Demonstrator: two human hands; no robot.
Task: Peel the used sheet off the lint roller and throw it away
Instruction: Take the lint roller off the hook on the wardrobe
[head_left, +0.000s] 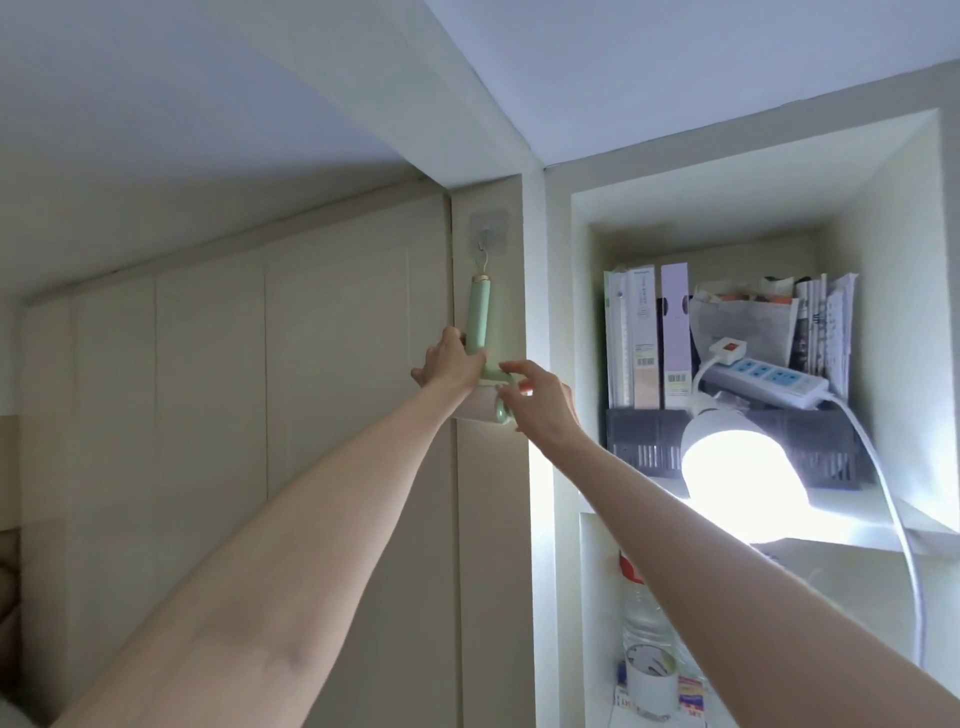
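Observation:
A mint-green lint roller (478, 317) hangs upright by its loop from a clear stick-on hook (487, 228) on the beige cupboard panel. Its pale sheet roll (475, 408) shows below the handle, largely hidden behind my hands. My left hand (451, 364) is wrapped around the lower handle where it bends into the roll frame. My right hand (540, 402) is at the right end of the roll, fingers curled and touching the green frame and end cap.
Right of the panel is a white shelf unit (558, 322) holding folders (649, 338), a power strip (769, 379) and a very bright lit lamp (743, 467). A cable (893, 525) hangs down. Lower shelf holds a bottle (641, 613) and a tape roll (652, 675).

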